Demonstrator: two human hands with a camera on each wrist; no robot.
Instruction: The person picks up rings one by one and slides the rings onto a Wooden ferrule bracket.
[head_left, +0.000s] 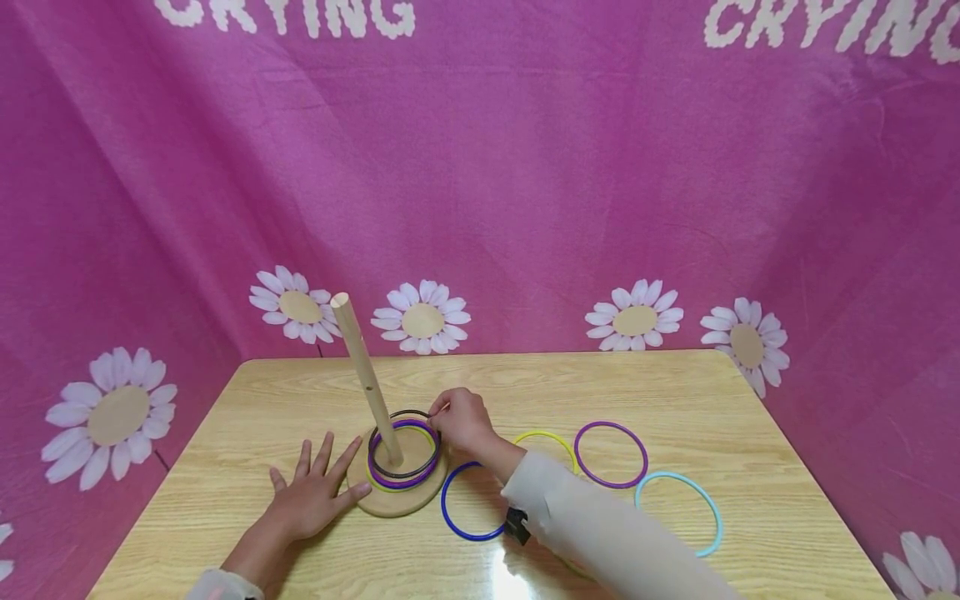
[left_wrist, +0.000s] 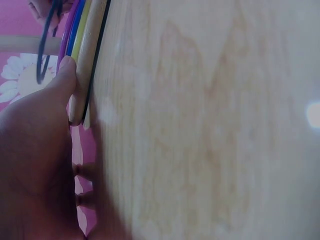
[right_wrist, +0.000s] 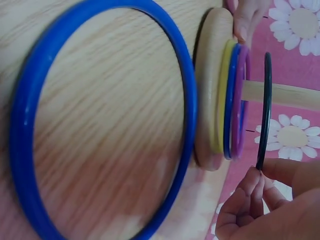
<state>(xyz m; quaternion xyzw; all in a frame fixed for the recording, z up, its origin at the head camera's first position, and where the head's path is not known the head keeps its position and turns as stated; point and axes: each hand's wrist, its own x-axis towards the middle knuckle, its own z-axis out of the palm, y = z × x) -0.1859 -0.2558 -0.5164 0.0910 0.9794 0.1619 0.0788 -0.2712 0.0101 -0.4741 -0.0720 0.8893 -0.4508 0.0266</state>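
Note:
My right hand [head_left: 463, 423] pinches a black ring [right_wrist: 266, 110] between thumb and fingertips. That ring encircles the wooden peg [head_left: 360, 358], raised above the stacked rings in the right wrist view. Around the foot of the peg lie a yellow ring [right_wrist: 221, 100], a blue ring [right_wrist: 230, 100] and, uppermost, a purple ring [right_wrist: 241, 100]. They rest on the round wooden base [head_left: 393, 504]. Left of the base, my left hand [head_left: 307, 500] has its fingers spread, with the thumb at the base's edge.
On the table [head_left: 285, 392], right of the stand, lie a loose blue ring [head_left: 448, 512], a yellow ring [head_left: 573, 454], a purple ring [head_left: 647, 454] and a light blue ring [head_left: 718, 512]. My right sleeve [head_left: 585, 517] covers part of them. A pink flowered cloth [head_left: 525, 208] hangs behind.

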